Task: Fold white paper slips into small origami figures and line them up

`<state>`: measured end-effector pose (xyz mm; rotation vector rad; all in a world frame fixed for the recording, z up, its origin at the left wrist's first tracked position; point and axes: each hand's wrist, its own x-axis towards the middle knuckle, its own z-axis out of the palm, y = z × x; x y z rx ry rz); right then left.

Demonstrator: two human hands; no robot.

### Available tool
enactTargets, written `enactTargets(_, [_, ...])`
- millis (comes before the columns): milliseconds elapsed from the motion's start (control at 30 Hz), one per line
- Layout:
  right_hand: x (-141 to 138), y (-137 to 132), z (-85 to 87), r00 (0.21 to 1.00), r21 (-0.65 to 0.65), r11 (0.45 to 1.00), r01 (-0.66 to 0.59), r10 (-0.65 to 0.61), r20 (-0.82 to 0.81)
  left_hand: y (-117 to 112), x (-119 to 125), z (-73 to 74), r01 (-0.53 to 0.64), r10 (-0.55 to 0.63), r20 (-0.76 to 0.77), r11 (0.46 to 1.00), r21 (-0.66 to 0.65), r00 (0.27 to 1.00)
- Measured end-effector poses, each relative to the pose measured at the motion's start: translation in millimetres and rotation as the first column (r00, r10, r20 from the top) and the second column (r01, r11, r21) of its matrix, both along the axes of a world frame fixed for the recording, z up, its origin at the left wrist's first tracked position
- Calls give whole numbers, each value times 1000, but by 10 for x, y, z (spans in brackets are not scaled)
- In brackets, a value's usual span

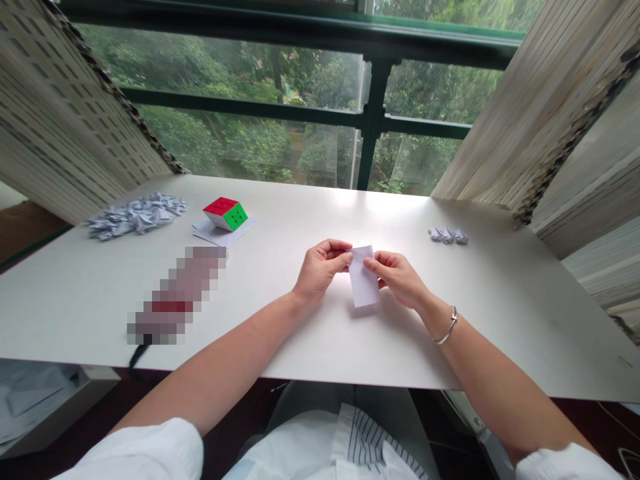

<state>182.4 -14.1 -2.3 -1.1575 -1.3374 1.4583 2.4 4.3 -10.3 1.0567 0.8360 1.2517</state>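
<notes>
White paper piece (365, 283) is held between the two hands, over the white surface (305, 217), in front of the person. It is rectangular, and its long side runs toward the body. The left hand (321, 268) pinches its left edge near the far end, with the thumb on top. The right hand (400, 277) pinches the right edge a little nearer to the body, its thumb lying on the upper face and its fingers mostly hidden behind. On the right wrist there is a silver bracelet (447, 325).

Beyond the right hand and to its right, a short row of small folded papers (449, 236) lies on the surface. To the left of the left hand and farther away, a red, green and white cube (226, 215) rests on some flat paper sheets (244, 233). Farther left than the cube is a large pile of folded papers (137, 217). Nearer to the body than the cube, also left of the left hand, lies a pixelated object (177, 293); what it is cannot be told. Beyond both hands, behind the surface, stands a green-framed window (375, 123).
</notes>
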Motion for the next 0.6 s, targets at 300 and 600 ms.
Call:
enactTargets(300, [15, 2, -5, 999, -27, 1000, -8, 7, -39, 16, -13, 4, -15, 15, -20, 1000, 16, 1000])
enactTargets(600, [13, 8, -9, 998, -30, 999, 17, -19, -61, 31, -9, -16, -6, 6, 12, 1000, 7, 1000])
